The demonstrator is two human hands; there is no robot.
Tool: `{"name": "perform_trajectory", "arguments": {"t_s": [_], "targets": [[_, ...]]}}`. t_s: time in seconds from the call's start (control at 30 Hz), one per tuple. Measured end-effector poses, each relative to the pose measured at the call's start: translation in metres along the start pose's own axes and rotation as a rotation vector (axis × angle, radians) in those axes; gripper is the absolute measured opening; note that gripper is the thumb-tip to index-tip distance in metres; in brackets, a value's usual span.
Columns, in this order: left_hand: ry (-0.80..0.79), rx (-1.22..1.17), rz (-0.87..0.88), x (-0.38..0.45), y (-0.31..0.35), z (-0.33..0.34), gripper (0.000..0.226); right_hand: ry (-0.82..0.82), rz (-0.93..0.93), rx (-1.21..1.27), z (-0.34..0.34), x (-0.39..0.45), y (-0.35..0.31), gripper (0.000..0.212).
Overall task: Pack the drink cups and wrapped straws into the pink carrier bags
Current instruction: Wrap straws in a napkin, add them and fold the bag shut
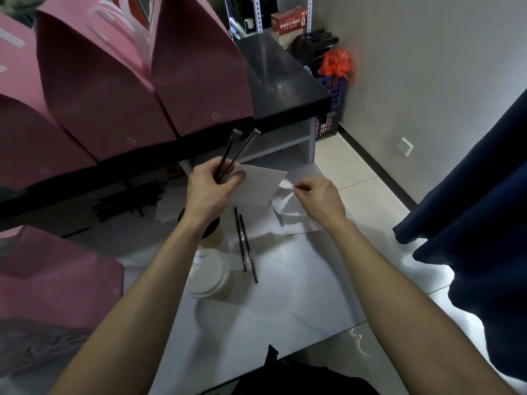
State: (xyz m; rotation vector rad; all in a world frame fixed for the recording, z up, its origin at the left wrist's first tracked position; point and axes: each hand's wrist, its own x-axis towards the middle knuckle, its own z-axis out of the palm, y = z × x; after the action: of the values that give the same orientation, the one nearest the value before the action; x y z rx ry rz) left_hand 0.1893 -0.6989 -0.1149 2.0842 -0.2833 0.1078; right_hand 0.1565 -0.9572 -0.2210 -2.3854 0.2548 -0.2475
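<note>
The left hand (209,185) grips two wrapped straws (235,148) and a napkin (258,182); the right hand (315,199) pinches another napkin (286,185). Two straws (246,246) and two lidded cups (211,273) still lie unpacked on the white table (299,295), beside standing pink carrier bags (114,89).

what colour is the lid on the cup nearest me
White: the lid on the nearest drink cup is plain white, seen best in the head view.

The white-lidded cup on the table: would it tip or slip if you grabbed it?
The white-lidded cup looks taller than wide, so a sideways push might tip it. Its lid seems seated, so spills look unlikely. The pale filling suggests some weight; a grip around the body is probably safer than the lid.
</note>
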Motion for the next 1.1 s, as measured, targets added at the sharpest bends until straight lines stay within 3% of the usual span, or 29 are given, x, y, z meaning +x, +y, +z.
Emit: {"name": "perform_trajectory", "arguments": {"t_s": [0.1,0.2,0.3,0.37,0.43,0.53,0.77,0.97,1.1], "targets": [[-0.015,0.005,-0.004,0.0,-0.001,0.0,0.016,-0.205,0.051,-0.075,0.004,-0.007,0.0,0.033],[-0.019,-0.001,-0.011,0.001,-0.002,0.001,0.017,-0.038,0.072,-0.075,0.006,-0.032,0.009,0.029],[-0.017,-0.018,-0.016,0.004,-0.003,0.001,0.017,0.112,0.211,-0.153,0.014,-0.067,0.021,0.029],[-0.026,-0.03,-0.01,0.005,-0.002,0.003,0.017,0.091,0.301,-0.205,0.021,-0.079,0.027,0.044],[-0.043,-0.035,-0.007,0.005,-0.001,0.006,0.017,0.034,0.317,-0.19,0.024,-0.08,0.03,0.04],[-0.052,-0.037,-0.004,0.003,0.001,0.01,0.017,-0.016,0.287,-0.126,0.023,-0.078,0.027,0.015],[-0.046,-0.051,-0.018,0.002,0.008,0.005,0.015,0.233,0.01,0.107,-0.002,-0.08,0.011,0.007],[-0.054,-0.091,0.01,0.0,0.017,-0.008,0.009,0.408,-0.114,0.258,-0.046,-0.061,-0.018,0.016],[-0.26,-0.189,0.072,-0.004,0.027,-0.023,0.007,0.485,-0.15,0.424,-0.061,-0.052,-0.037,0.03]]}}
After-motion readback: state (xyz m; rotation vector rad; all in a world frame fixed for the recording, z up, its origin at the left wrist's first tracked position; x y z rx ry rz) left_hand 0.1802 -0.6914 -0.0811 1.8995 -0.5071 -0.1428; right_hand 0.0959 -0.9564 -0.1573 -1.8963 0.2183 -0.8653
